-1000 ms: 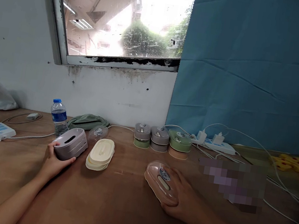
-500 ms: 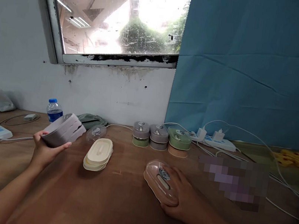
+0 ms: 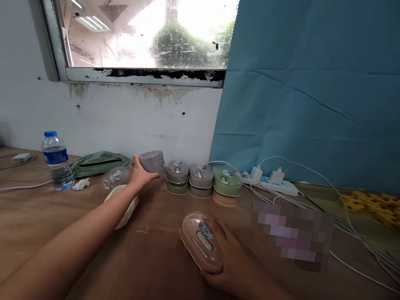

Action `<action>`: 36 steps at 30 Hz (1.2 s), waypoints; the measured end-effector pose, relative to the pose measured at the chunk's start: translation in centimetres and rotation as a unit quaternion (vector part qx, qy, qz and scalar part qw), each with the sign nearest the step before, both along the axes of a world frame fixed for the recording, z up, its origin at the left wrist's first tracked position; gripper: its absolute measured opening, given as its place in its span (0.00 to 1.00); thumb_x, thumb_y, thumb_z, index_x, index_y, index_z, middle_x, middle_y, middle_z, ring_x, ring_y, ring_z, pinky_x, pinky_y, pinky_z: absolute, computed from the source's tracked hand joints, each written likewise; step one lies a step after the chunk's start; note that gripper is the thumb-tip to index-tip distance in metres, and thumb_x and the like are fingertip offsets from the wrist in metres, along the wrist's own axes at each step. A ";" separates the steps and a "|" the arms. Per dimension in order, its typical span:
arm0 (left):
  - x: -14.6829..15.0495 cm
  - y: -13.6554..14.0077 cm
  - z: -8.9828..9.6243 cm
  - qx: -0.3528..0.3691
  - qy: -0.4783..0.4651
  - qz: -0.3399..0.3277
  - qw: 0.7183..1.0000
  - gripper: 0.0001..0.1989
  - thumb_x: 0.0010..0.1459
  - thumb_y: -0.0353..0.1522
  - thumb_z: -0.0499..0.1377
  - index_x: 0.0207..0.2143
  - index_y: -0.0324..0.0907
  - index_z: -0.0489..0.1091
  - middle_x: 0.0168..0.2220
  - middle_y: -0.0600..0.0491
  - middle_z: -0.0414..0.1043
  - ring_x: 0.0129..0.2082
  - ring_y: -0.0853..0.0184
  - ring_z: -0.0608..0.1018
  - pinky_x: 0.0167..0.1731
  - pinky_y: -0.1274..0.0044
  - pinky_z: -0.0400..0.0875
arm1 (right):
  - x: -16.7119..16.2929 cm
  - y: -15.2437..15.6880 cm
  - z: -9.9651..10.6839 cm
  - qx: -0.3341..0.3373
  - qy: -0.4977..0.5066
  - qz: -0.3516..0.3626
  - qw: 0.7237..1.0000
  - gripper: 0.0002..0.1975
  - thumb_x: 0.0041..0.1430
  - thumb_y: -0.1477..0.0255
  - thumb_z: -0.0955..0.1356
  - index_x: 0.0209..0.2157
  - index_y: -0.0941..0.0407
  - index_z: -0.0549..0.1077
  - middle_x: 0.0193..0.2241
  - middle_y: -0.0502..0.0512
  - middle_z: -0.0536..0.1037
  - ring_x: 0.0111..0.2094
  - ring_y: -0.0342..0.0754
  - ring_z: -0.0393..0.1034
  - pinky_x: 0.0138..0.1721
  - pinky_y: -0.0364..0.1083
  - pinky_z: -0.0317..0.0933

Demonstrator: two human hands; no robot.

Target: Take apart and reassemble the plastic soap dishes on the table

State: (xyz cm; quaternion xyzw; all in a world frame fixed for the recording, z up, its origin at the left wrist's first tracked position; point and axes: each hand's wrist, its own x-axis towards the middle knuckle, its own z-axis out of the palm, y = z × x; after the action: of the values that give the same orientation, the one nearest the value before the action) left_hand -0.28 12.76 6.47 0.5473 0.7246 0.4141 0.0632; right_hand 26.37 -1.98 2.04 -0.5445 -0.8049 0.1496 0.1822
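Note:
My left hand is closed around a grey oval container, held tilted toward the back of the table, left of the row of boxes. Under my left forearm, partly hidden, lie stacked cream lids. Beside them is a clear oval lid with a round label. My right hand wraps round the near right side of a pinkish-brown oval box with a clear top and round label, which rests on the table. Stacked boxes stand at the back: grey on green, grey on grey, green on peach.
A water bottle, a crumpled tissue and a green pouch are at the back left. A power strip with white cables lies at the back right, near yellow pieces. A blurred patch hides something on the right.
My left hand has carried the grey container right and away from me, over the cream lids to the left end of the box row. My right hand still holds the pinkish-brown box. The view has turned slightly right.

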 end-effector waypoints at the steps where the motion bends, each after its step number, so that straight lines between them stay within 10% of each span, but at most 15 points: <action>1: 0.6 0.1 -0.5 -0.006 0.003 0.002 1.000 0.40 0.35 0.40 0.64 0.46 0.42 0.46 0.43 0.45 0.58 0.46 0.55 0.66 0.40 0.69 0.64 | 0.1 0.0 -0.1 -0.002 -0.004 0.000 1.000 0.44 0.36 0.67 0.68 0.57 0.50 0.50 0.58 0.57 0.50 0.52 0.59 0.58 0.46 0.50 0.58; 18: 2.7 2.2 -3.0 -0.137 0.109 0.114 0.978 0.41 0.33 0.33 0.65 0.48 0.35 0.46 0.48 0.27 0.54 0.49 0.39 0.63 0.41 0.60 0.57 | 0.7 -0.4 0.3 -0.013 -0.013 0.023 1.000 0.47 0.33 0.67 0.69 0.58 0.51 0.49 0.58 0.59 0.50 0.53 0.61 0.56 0.47 0.52 0.58; 36: 1.0 2.4 -3.8 -0.125 0.245 0.079 0.958 0.44 0.36 0.38 0.65 0.53 0.33 0.48 0.54 0.23 0.45 0.47 0.42 0.67 0.43 0.62 0.59 | 0.8 -0.1 -0.3 -0.004 -0.028 0.015 0.999 0.49 0.33 0.64 0.70 0.59 0.52 0.47 0.59 0.59 0.49 0.57 0.60 0.48 0.52 0.52 0.51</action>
State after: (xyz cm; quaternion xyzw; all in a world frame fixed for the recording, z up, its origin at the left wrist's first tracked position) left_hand 0.72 15.12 2.67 0.5609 0.8047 0.1768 -0.0809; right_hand 27.17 -2.12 1.70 -0.5371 -0.8172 0.1405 0.1548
